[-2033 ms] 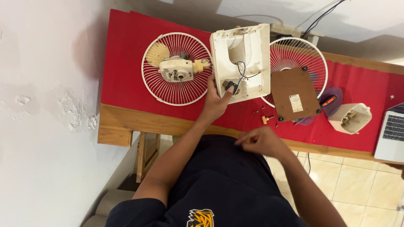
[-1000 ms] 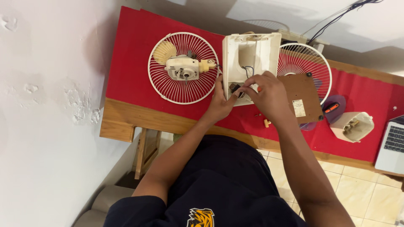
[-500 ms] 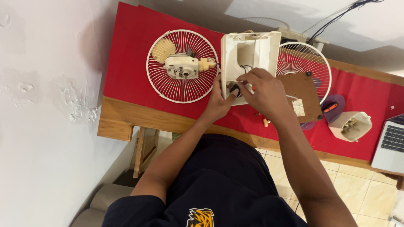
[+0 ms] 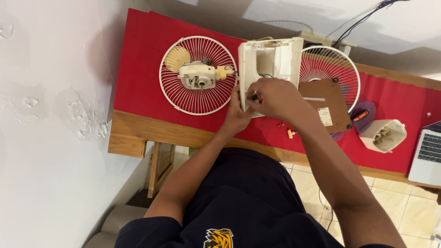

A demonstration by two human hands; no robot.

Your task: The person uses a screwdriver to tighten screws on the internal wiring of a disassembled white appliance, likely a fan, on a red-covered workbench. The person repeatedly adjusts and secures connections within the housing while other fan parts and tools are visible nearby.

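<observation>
A cream plastic fan base housing (image 4: 271, 59) lies open side up on the red table cover (image 4: 147, 55). My left hand (image 4: 239, 115) grips its near left edge. My right hand (image 4: 275, 98) reaches into the near end of the housing, fingers pinched around a small dark part (image 4: 254, 97) there. To the left a white wire fan guard (image 4: 197, 76) lies flat with the cream motor (image 4: 198, 76) on it.
A second wire guard (image 4: 333, 69) lies right of the housing, a brown board (image 4: 328, 105) on it. Further right are a screwdriver with an orange handle (image 4: 359, 115), a cream cover piece (image 4: 383, 134) and a laptop (image 4: 427, 154). Small loose parts (image 4: 290, 133) lie near the table's wooden front edge (image 4: 151, 133).
My right hand came up from my lap to the housing and now works inside its near end. My left hand has stayed on the housing's edge. The view shifted slightly.
</observation>
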